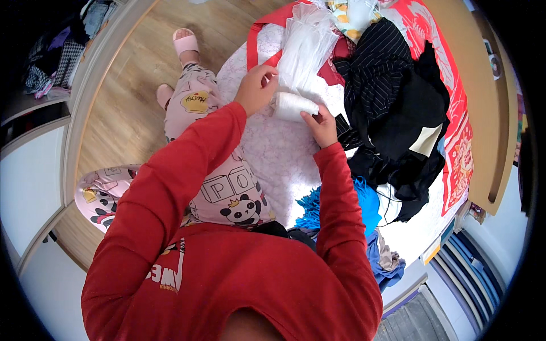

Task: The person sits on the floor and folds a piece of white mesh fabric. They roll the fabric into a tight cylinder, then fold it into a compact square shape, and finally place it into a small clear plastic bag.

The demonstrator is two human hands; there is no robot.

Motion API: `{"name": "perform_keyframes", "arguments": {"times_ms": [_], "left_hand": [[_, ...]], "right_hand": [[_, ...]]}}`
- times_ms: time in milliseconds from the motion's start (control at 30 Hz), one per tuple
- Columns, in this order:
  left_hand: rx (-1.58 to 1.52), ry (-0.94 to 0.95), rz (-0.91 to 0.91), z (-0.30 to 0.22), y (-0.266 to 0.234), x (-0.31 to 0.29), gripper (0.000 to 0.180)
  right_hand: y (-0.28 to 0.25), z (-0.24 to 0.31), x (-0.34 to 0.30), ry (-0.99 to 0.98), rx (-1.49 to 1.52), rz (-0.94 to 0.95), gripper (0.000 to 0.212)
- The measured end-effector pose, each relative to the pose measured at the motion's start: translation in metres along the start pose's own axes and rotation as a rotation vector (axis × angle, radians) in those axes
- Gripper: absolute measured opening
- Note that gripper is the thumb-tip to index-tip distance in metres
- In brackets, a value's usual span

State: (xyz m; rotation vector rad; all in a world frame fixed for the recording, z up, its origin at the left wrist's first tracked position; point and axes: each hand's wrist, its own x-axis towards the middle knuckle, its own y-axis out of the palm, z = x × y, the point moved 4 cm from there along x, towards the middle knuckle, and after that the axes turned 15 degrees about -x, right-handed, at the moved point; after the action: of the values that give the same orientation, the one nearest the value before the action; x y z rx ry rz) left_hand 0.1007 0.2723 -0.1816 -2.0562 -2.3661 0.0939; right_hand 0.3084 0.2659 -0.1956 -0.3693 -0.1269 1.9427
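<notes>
A rolled bundle of white cloth lies on the pale patterned bed cover. My right hand grips the roll's right end, thumb on the near side. Just beyond the roll's left end is my left hand, its fingers curled in beside a length of sheer white fabric. Whether those fingers pinch something is hidden. The sheer fabric spreads away from me, its near end close to the roll.
Black clothes, some pinstriped, are heaped on the right over a red patterned cloth. Blue fringed fabric lies by my right forearm. An open wardrobe with clothes stands left, across the wooden floor. A wooden headboard borders the right.
</notes>
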Motion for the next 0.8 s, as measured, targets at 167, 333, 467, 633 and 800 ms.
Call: {"name": "perform_keyframes", "arguments": {"times_ms": [167, 333, 467, 633, 800], "left_hand": [[-0.322, -0.289, 0.311, 0.021, 0.029, 0.022, 0.033], [-0.277, -0.338, 0.474, 0.02, 0.032, 0.04, 0.034], [-0.008, 0.099, 0.319, -0.001, 0.016, 0.024, 0.03], [0.222, 0.367, 0.538, -0.027, 0.018, -0.021, 0.044], [0.228, 0.183, 0.585, -0.015, 0.024, -0.023, 0.046]], "right_hand": [[0.004, -0.003, -0.002, 0.033, -0.124, 0.065, 0.024], [0.002, -0.007, 0.001, 0.127, -0.253, 0.089, 0.028], [0.001, -0.01, 0.011, 0.135, -0.482, 0.023, 0.031], [0.0, -0.005, 0.014, 0.183, -0.652, -0.067, 0.034], [-0.004, -0.013, 0.018, 0.134, -0.732, -0.09, 0.036]]}}
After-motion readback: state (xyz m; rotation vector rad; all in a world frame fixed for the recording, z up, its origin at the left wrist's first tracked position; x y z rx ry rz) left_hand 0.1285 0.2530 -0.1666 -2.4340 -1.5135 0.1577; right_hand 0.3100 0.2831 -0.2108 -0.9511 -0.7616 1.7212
